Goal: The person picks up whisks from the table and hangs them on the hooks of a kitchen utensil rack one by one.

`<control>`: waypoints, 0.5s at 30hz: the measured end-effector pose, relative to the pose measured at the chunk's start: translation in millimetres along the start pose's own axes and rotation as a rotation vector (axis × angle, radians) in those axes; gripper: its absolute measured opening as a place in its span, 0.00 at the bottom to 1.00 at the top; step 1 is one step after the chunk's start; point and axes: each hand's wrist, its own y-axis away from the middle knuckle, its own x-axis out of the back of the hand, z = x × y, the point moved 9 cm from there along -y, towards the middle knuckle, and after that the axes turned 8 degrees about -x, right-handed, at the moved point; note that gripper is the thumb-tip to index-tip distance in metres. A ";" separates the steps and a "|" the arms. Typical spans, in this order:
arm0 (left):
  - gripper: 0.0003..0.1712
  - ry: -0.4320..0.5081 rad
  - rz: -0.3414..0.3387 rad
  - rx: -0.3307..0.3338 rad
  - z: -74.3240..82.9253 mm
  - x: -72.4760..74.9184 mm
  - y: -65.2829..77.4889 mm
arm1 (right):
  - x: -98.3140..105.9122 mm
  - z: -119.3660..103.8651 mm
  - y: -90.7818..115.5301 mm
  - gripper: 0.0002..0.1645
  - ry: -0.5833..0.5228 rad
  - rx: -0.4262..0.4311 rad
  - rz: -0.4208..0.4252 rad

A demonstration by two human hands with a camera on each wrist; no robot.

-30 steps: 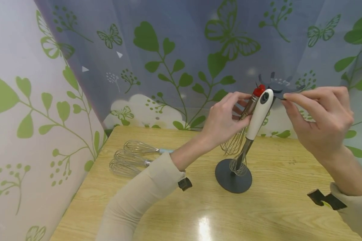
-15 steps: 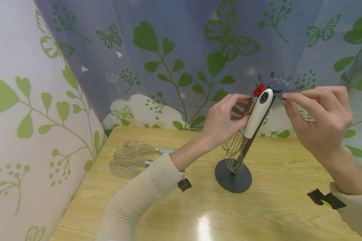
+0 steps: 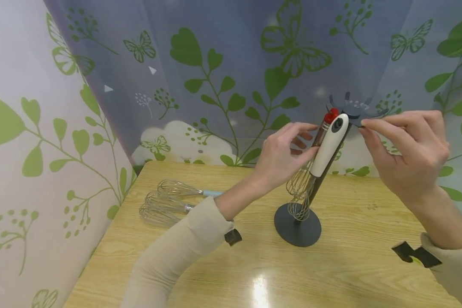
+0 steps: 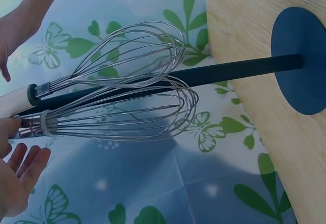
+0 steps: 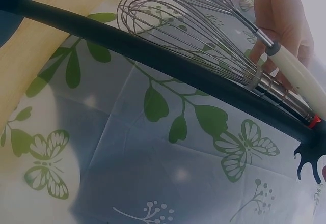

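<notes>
- While an arm of the whisk stand (image 3: pixel 297 234) is pinched by the right hand (image 3: pixel 412 149) in the head view, the left hand (image 3: pixel 279 147) has been drawn back slightly, its fingers parted; whether contact is kept cannot be told. The white-handled whisk (image 3: pixel 328 149) has been swung toward the steel whisk (image 3: pixel 320 136); a blue-handled whisk (image 3: pixel 212 193) is left on the desk (image 3: pixel 350 265).
- In the left wrist view, both whisks are seen overlapped beside the post (image 4: pixel 229 71).
- In the right wrist view, the red tip (image 5: pixel 315 122) is seen near the hooked crown (image 5: pixel 308 151); support by the stand is suggested, though its hold is hidden.
</notes>
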 end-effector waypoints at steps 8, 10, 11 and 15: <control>0.20 -0.007 0.048 -0.034 3.5 6.1 -3.7 | 0.1 -0.8 -0.1 0.08 -0.001 0.007 -0.002; 0.19 -0.013 0.062 -0.047 4.4 7.7 -4.8 | 0.4 -0.6 0.0 0.08 -0.002 0.009 -0.001; 0.18 -0.016 0.066 -0.051 4.7 8.3 -5.3 | 0.5 -0.6 0.1 0.08 -0.002 0.009 -0.002; 0.17 -0.023 0.081 -0.058 4.8 10.4 -8.2 | 1.0 -0.3 -0.3 0.08 0.002 0.009 -0.001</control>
